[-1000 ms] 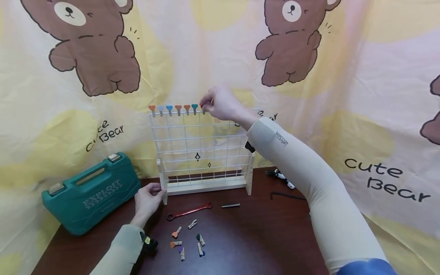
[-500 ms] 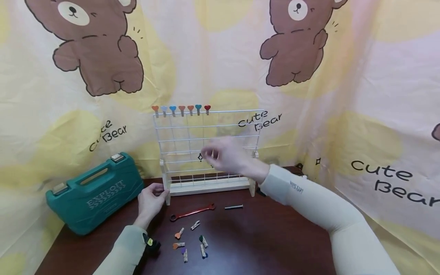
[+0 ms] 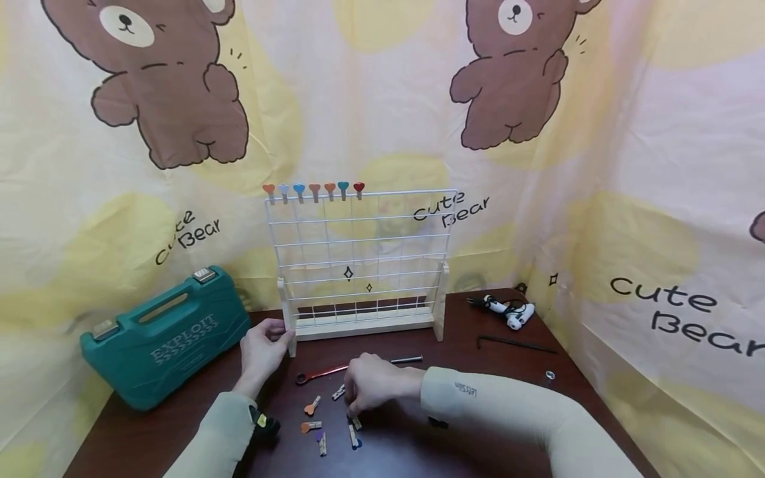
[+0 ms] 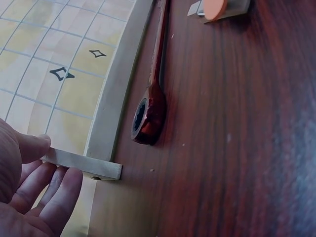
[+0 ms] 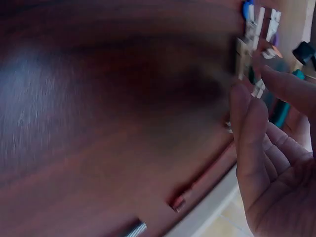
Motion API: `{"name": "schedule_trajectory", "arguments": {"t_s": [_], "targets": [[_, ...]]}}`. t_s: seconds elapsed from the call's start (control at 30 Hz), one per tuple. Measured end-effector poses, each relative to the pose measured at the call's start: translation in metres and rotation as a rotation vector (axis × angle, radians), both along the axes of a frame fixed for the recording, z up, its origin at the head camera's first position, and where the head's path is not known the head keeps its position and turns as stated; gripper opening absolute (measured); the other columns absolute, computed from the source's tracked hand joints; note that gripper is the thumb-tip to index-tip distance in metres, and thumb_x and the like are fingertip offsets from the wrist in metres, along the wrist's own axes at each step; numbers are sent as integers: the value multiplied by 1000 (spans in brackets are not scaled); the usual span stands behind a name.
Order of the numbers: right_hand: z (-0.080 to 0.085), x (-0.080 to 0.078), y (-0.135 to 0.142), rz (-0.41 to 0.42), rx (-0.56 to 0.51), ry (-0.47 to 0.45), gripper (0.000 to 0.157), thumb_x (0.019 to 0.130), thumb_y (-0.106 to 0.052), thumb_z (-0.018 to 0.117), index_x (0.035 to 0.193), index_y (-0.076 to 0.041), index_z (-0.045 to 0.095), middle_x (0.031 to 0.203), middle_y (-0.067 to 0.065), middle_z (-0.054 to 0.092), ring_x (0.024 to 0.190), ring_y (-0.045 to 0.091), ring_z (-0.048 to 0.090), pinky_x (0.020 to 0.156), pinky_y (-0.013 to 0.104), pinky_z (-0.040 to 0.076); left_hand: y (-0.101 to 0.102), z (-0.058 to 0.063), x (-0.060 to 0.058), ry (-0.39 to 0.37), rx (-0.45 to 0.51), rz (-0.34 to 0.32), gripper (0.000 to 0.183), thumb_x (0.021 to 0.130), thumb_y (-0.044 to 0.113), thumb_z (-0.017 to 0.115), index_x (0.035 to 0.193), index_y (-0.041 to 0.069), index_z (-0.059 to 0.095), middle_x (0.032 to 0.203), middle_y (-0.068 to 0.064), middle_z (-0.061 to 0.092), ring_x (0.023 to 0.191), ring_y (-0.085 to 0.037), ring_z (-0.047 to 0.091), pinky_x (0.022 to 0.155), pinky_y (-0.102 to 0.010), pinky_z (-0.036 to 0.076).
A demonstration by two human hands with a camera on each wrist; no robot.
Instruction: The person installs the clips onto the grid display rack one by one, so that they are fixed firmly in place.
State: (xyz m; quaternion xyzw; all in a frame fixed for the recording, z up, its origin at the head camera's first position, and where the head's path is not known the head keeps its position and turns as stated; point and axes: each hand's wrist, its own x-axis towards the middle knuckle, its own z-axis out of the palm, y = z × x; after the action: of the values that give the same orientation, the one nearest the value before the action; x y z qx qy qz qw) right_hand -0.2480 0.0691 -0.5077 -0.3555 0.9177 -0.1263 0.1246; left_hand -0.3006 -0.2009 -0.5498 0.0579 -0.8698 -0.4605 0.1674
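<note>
A white wire grid rack [image 3: 358, 249] stands upright on a wooden base, small heart-topped clothespins clipped along the left part of its top wire, the rightmost a red clothespin [image 3: 359, 188]. My left hand [image 3: 261, 350] pinches the rack's left wooden foot [image 4: 84, 164] between thumb and fingers. Low over the table, my right hand [image 3: 376, 383] has its fingertips right at a green-hearted clothespin [image 3: 356, 423]; thumb and index finger stand apart around it in the right wrist view. Nearby lie a blue-hearted clothespin [image 3: 354, 436], a purple-hearted one [image 3: 323, 443] and orange-hearted clothespins [image 3: 311, 426].
A red wrench [image 3: 317, 374] and a bolt [image 3: 408, 360] lie before the rack, the wrench partly behind my right hand. A teal tool case [image 3: 173, 338] stands left. At right are a white-and-black tool [image 3: 510, 312] and a black hex key [image 3: 516, 344]. A bear-print curtain [image 3: 382, 99] hangs behind.
My right hand has let go of the red clothespin on the top wire and come down to the loose clothespins on the table. The left hand stays at the rack's foot.
</note>
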Motion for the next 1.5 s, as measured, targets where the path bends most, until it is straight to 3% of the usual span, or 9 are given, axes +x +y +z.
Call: {"name": "schedule_trajectory", "arguments": {"t_s": [0.33,0.47,0.67,0.87,0.93,1.03,1.13,1.3,1.5], "targets": [[-8,7,-5,-3,27,-30,16,76,-19,95,86,-25,84,72,-20,68,66,-3,58,58,17,48,1,0,0,6,-4,11,22,94,24,82,109,9,77,100,-9,80,90,-24,73,79,-38,52],[6,-1,7,53,-39,3,11,81,-16,91,84,-25,85,70,-22,68,64,-6,58,58,15,48,1,1,1,7,-8,6,22,94,24,82,109,9,77,100,-9,80,89,-24,73,78,-37,51],[71,-29,35,79,-293,27,10,89,-9,81,94,-16,85,78,-17,75,73,-6,65,71,18,53,-1,2,3,15,-12,18,21,93,23,83,108,9,77,99,-9,79,87,-24,71,75,-36,50],[157,-56,64,-51,-562,18,13,96,-7,77,108,-6,81,96,1,81,75,17,71,62,25,54,1,1,4,26,-23,20,22,91,22,84,107,9,77,99,-9,79,82,-21,72,71,-33,51],[188,-64,73,-117,-668,66,16,96,-6,77,111,-6,81,99,4,81,71,27,71,55,25,51,3,1,4,35,-28,24,21,90,22,84,105,8,77,98,-9,79,82,-21,73,72,-33,52],[232,-77,81,-213,-774,217,16,94,-8,80,110,-7,82,99,6,82,70,27,71,52,23,48,5,1,4,44,-22,22,21,89,21,85,104,8,77,96,-8,79,83,-21,74,75,-36,54],[269,-90,83,-260,-773,346,15,94,-8,81,109,-7,83,101,7,82,76,21,73,60,20,52,6,1,5,44,-11,19,21,89,21,85,104,8,77,96,-7,79,85,-22,75,78,-38,55],[302,-110,75,-217,-659,433,12,95,-9,80,105,-3,84,101,10,82,88,20,78,75,22,58,6,1,5,40,-2,18,21,90,22,84,105,9,77,98,-8,79,87,-24,76,80,-41,56],[303,-128,65,-167,-581,404,8,93,-5,81,100,-3,85,101,9,82,95,20,78,83,35,61,5,1,5,17,1,14,21,91,21,84,107,9,77,100,-8,79,88,-24,75,80,-43,57]]}}
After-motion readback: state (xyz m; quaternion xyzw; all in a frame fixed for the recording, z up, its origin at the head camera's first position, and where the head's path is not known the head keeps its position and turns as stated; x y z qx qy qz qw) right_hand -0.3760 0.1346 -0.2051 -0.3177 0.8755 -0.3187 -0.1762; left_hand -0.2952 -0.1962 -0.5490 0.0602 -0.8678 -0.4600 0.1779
